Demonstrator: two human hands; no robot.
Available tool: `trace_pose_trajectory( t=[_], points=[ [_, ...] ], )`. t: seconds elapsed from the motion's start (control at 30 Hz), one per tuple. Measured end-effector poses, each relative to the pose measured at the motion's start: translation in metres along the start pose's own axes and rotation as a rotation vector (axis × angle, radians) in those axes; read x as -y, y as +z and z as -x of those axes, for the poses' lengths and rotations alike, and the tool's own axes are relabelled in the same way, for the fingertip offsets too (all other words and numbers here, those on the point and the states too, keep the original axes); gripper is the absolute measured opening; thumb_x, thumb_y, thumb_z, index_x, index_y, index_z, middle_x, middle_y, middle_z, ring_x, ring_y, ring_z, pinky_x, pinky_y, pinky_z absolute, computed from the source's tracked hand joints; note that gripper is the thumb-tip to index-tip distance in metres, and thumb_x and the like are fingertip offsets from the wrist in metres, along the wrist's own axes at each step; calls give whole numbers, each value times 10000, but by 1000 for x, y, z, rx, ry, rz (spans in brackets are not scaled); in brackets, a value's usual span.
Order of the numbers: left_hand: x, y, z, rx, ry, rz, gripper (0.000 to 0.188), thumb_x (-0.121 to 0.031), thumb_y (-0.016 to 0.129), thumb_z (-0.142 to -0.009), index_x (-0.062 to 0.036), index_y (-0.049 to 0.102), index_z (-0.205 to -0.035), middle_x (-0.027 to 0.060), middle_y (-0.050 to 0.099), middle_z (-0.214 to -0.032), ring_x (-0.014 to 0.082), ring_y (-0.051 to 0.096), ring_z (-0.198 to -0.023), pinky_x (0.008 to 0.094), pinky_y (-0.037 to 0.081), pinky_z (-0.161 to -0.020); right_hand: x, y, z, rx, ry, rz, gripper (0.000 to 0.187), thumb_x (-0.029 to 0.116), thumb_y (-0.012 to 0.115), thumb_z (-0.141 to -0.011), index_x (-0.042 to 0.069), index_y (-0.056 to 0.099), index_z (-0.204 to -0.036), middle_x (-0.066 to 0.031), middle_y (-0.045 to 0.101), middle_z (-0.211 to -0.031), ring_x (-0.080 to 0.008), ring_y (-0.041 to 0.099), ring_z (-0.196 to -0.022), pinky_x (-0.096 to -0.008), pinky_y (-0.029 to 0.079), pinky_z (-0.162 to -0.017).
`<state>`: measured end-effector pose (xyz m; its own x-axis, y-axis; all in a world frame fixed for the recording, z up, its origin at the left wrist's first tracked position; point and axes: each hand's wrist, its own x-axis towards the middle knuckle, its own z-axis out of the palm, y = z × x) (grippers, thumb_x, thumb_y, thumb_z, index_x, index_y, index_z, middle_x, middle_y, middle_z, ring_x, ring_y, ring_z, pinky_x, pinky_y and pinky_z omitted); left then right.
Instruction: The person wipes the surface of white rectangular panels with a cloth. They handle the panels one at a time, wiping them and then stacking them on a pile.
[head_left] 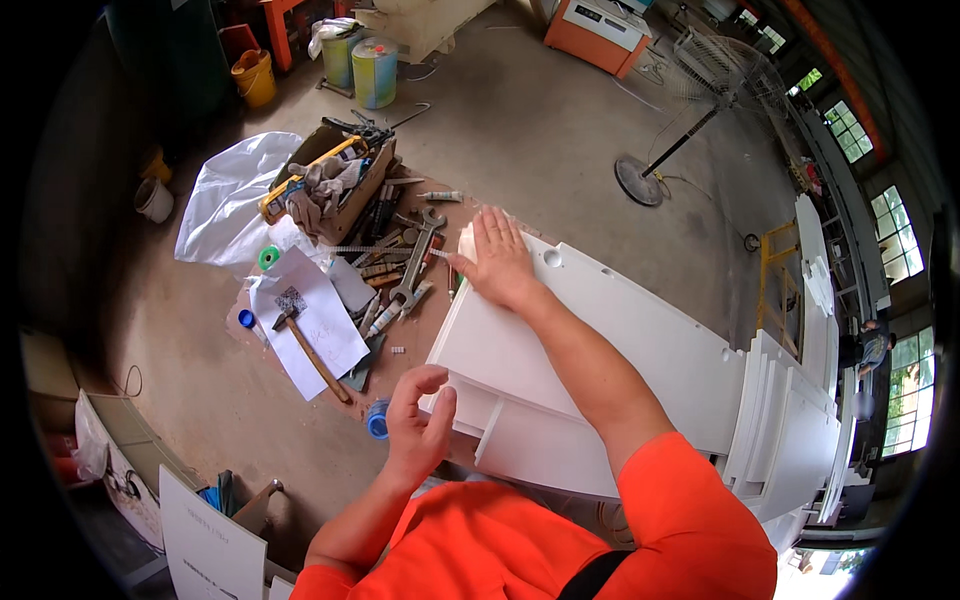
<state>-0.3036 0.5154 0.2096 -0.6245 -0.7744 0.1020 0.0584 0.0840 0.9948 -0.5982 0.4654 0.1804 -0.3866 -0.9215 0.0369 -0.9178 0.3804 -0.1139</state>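
My right hand (498, 262) lies flat with fingers stretched out at the far left end of a white panel (600, 335). A small pale piece (467, 241) shows by its fingers, too hidden to name. The panel has round holes along its far edge and rests on other white boards (540, 440). Close to the panel's near left corner, my left hand (415, 428) is raised with a bent forefinger and the thumb apart. Nothing shows between them; its other fingers are mostly hidden.
Left of the panel lie wrenches (418, 262), a hammer (312, 355) on white paper, a blue-capped bottle (377, 420) and a tool box (345, 190). White boards (785, 430) stack at the right. A pedestal fan (690, 140) stands farther back; a person (872, 345) is far right.
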Motion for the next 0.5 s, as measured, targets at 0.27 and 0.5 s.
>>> trace_pose_trajectory(
  t=[0.27,0.5],
  points=[
    [9,6,-41,448,363,-1184,767,-357,870,-736,70,629,-1326,287,516,-1494,412,524,-1353,484,400,-1153,53,-1,30,213,-174,-38,943,672,378,-1047,-50,248,-1639,-199,204,-1739,-311,120,-1630,-424,67,-1325],
    [10,7,-43,510,356,-1216,826,-433,826,-794,69,588,-1406,327,466,-1550,438,531,-1353,490,420,-1135,2,3,23,48,15,-23,932,668,369,-1052,-30,224,-1653,-197,200,-1739,-310,131,-1627,-421,70,-1325]
  ],
)
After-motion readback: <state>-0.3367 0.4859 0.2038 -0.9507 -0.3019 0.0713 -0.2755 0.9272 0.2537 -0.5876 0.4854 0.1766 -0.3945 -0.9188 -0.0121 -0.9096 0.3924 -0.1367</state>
